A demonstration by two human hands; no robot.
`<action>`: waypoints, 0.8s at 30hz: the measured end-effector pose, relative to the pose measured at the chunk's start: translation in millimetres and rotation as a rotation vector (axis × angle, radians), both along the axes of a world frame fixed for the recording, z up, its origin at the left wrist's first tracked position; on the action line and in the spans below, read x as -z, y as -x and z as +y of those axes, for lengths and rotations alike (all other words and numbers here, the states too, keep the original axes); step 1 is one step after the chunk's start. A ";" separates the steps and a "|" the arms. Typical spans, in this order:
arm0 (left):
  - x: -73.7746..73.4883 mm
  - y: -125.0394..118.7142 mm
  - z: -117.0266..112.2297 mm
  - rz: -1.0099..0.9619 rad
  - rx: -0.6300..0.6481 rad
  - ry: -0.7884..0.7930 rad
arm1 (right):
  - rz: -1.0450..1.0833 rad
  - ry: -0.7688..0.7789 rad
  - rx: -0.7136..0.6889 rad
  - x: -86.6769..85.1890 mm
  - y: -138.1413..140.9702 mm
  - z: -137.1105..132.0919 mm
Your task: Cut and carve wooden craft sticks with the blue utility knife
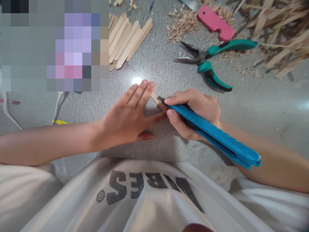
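Note:
My left hand (130, 112) lies flat on the grey floor, fingers stretched out and pressing down on a short wooden stick (155, 99), most of which is hidden under the fingers. My right hand (193, 111) is closed around a long blue utility knife (217, 138). The knife's tip touches the exposed end of the stick, right beside my left fingertips.
A fan of flat wooden sticks (126, 40) lies beyond my left hand. Teal-handled pliers (210, 59), a pink-handled tool (215, 22), wood shavings (181, 24) and a heap of wood scraps (280, 35) lie at the far right. A white cable (58, 106) runs at left.

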State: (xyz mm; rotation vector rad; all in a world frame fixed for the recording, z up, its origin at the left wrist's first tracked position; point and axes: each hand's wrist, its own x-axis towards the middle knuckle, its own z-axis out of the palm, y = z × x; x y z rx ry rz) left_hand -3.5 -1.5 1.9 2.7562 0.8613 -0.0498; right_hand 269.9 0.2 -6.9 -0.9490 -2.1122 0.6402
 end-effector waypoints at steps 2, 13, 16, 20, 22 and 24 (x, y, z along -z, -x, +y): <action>-0.1 0.0 0.2 -0.004 -0.004 0.010 | 0.011 0.008 -0.007 -0.4 0.9 0.2; 1.7 1.9 0.5 -0.007 0.007 -0.005 | 0.017 0.011 -0.034 -1.2 -0.2 0.6; 3.7 2.7 0.1 -0.010 0.020 -0.017 | 0.037 -0.017 0.030 -2.1 0.2 -1.5; 4.8 3.6 -0.5 -0.019 0.036 -0.045 | 0.086 -0.036 0.067 -1.6 1.2 -1.7; 4.1 3.7 -0.6 -0.022 0.032 -0.049 | 0.058 -0.007 0.019 -1.2 1.5 -0.5; 3.0 3.6 -0.4 -0.013 0.026 -0.031 | 0.026 0.005 0.003 -0.9 1.3 0.4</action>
